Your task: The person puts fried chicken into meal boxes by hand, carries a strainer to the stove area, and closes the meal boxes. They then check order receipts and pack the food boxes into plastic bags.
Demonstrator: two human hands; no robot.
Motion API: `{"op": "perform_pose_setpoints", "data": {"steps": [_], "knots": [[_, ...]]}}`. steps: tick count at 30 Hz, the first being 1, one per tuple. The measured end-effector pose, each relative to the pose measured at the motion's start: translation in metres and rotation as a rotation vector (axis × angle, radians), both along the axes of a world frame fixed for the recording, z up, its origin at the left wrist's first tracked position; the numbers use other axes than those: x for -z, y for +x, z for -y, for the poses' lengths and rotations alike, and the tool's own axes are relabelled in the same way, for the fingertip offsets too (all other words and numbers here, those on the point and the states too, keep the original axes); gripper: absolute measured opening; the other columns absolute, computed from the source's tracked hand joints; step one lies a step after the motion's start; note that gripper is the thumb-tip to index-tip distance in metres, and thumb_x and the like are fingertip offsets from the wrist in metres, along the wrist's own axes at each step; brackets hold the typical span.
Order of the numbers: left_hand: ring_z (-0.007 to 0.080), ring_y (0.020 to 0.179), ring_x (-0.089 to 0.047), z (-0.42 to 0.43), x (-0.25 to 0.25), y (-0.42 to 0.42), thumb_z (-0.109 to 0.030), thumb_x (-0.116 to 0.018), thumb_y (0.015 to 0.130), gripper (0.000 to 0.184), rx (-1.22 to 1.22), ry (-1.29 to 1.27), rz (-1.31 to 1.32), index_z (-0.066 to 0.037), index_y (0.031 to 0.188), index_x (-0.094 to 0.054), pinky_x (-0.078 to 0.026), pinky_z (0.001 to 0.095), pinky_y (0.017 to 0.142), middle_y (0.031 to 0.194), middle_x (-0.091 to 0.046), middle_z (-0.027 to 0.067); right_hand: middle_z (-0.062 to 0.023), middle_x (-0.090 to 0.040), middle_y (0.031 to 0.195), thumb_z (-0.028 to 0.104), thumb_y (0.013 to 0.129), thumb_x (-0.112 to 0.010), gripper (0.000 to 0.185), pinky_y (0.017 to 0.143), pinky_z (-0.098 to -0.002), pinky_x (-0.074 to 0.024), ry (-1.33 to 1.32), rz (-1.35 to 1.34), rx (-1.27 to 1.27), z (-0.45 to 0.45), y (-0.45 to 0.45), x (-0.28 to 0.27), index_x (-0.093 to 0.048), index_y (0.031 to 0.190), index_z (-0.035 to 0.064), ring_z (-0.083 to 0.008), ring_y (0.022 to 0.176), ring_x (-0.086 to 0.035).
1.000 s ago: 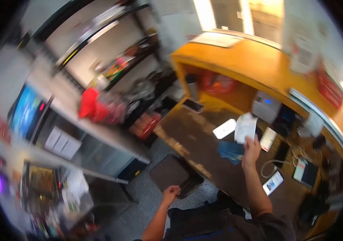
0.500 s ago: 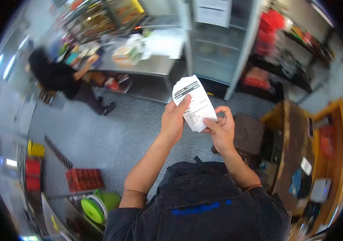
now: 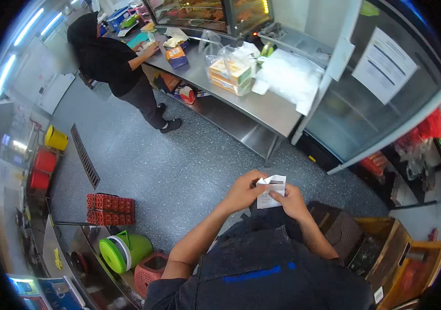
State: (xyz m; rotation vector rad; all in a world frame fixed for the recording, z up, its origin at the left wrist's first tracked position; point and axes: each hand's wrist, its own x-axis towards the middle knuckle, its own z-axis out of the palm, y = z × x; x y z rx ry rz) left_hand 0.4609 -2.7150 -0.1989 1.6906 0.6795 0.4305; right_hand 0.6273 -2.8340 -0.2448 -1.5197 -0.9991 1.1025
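A printed paper receipt [image 3: 271, 198] is held low in front of my dark apron, its upper left part folded over. My left hand [image 3: 245, 192] grips its left side with thumb and fingers closed. At the right edge, my right hand [image 3: 293, 201] pinches the receipt, the thumb lying across its front. Part of the print shows, too small to read.
Ahead stands a steel table [image 3: 277, 116] bearing bagged boxes [image 3: 229, 75] and white plastic sheets [image 3: 290, 75]. A co-worker [image 3: 108, 54] works at its left end. A glass-door fridge [image 3: 370, 121] is right; red egg trays [image 3: 110, 209] and a green bucket [image 3: 127, 251] are left.
Both hands have drawn the receipt lower and nearer my body, and its top is now folded. My view has swung left, bringing the co-worker and steel table more fully into sight.
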Motion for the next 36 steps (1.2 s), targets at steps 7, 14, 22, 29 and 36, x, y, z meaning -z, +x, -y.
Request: {"op": "perform_pose_setpoints", "data": {"steps": [7, 14, 22, 29, 36], "knots": [[0.0137, 0.088, -0.061, -0.172, 0.005, -0.012, -0.015, -0.067, 0.089, 0.020, -0.339, -0.092, 0.022, -0.005, 0.106, -0.066, -0.049, 0.0297, 0.078, 0.101, -0.067, 0.0044, -0.0129, -0.069, 0.103, 0.015, 0.092, -0.061, 0.026, 0.082, -0.0326, -0.0486, 0.096, 0.114, 0.159, -0.208, 0.094, -0.015, -0.062, 0.111, -0.0024, -0.0179, 0.092, -0.064], [0.0120, 0.086, -0.060, -0.301, 0.002, 0.007, -0.012, -0.067, 0.089, 0.016, -0.589, -0.123, 0.089, -0.003, 0.102, -0.064, -0.047, 0.0266, 0.074, 0.099, -0.068, 0.0044, -0.0067, -0.065, 0.096, 0.021, 0.095, -0.061, 0.024, 0.068, -0.0261, -0.0435, 0.620, -0.113, 0.829, -0.408, 0.131, -0.141, -0.061, 0.106, -0.0009, -0.0093, 0.080, -0.056], [0.0159, 0.096, -0.056, -0.492, -0.018, 0.059, -0.013, -0.073, 0.083, 0.042, -0.683, 0.176, 0.321, -0.003, 0.118, -0.053, -0.046, 0.0288, 0.081, 0.114, -0.057, 0.0075, -0.0246, -0.066, 0.084, 0.021, 0.089, -0.059, 0.024, 0.075, -0.0433, -0.0507, 0.114, 0.531, -0.331, -0.553, 0.092, -0.092, -0.063, 0.090, -0.0020, -0.0326, 0.084, -0.068], [0.0334, 0.112, -0.049, -0.582, -0.031, 0.105, -0.028, -0.081, 0.070, 0.072, -0.067, 0.760, 0.023, -0.004, 0.130, -0.049, -0.043, 0.0458, 0.089, 0.122, -0.051, 0.0167, -0.0278, -0.065, 0.092, 0.009, 0.082, -0.052, 0.031, 0.083, -0.0499, -0.0489, -0.457, 0.893, -0.019, -0.543, 0.115, -0.082, -0.063, 0.109, 0.0008, -0.0447, 0.087, -0.062], [0.0357, 0.095, -0.058, -0.574, 0.010, 0.119, -0.019, -0.068, 0.082, 0.022, 0.728, 0.681, -0.189, -0.003, 0.096, -0.062, -0.047, 0.0427, 0.081, 0.099, -0.059, 0.0157, -0.0249, -0.066, 0.092, 0.011, 0.083, -0.051, 0.029, 0.078, -0.0516, -0.0493, -0.683, 0.795, -0.307, -0.513, 0.086, -0.100, -0.066, 0.108, 0.0072, -0.0439, 0.087, -0.063]]}}
